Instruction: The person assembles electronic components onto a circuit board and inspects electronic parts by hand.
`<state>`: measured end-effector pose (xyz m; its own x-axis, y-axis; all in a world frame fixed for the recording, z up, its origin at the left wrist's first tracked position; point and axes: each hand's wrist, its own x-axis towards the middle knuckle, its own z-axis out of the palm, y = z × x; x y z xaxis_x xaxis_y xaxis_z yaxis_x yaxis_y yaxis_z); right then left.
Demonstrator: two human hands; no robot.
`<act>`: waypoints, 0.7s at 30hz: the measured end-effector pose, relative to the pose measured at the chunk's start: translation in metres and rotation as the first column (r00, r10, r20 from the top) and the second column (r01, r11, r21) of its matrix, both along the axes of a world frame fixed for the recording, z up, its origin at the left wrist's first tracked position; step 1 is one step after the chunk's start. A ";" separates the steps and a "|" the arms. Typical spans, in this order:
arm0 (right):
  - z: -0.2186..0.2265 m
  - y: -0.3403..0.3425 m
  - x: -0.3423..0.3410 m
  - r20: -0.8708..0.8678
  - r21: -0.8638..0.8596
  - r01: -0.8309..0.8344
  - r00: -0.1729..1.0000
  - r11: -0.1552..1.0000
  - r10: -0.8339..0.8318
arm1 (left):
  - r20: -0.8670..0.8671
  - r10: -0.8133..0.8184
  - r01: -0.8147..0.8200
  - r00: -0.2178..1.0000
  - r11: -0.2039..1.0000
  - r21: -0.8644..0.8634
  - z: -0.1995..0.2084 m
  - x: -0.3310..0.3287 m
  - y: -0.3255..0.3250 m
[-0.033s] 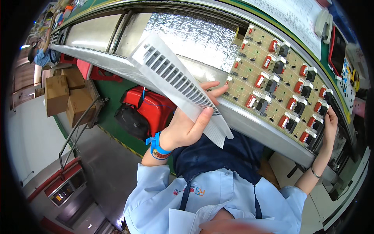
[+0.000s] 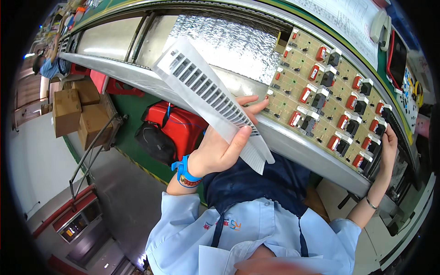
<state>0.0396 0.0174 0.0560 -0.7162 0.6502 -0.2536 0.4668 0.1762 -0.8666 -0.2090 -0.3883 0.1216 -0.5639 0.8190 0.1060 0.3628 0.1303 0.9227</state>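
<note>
My left hand (image 2: pixel 224 144) grips a strip of label stickers (image 2: pixel 204 85), thumb on top, the strip's long end slanting up and left over the metal rail. Its short end curls down past my thumb. To the right lies a panel of circuit boards (image 2: pixel 293 94) carrying rows of red box-shaped components (image 2: pixel 305 95), black blocks (image 2: pixel 319 100) and small white parts. My right hand (image 2: pixel 389 144) is at the panel's right edge, fingertips drawn together beside a black block near the corner. Anything between those fingertips is too small to make out.
The panel sits between the conveyor's metal rails (image 2: pixel 321 156), next to a silvery foil sheet (image 2: pixel 229 41). Printed papers (image 2: pixel 339 23) and a red-edged dark device (image 2: pixel 396 59) lie beyond. A red stool (image 2: pixel 178 130) with a black bag, cardboard boxes (image 2: pixel 68 112) and another person (image 2: pixel 48 66) are leftward.
The upper end of the label strip has shifted very slightly. Both hands and the circuit board panel stay where they were.
</note>
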 end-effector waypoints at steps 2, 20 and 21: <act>-0.002 0.002 0.003 0.001 0.011 0.021 1.000 1.000 -0.021 | 0.019 -0.001 0.001 1.000 1.000 -0.015 0.003 0.001 0.003; 0.014 -0.011 -0.008 0.038 0.057 0.008 0.999 0.998 -0.011 | -0.005 -0.109 0.109 0.994 0.991 -0.080 0.008 0.012 0.013; 0.015 -0.014 -0.010 0.039 0.056 0.013 0.999 0.998 -0.015 | -0.063 -0.113 0.108 0.992 0.991 -0.073 0.007 0.011 0.013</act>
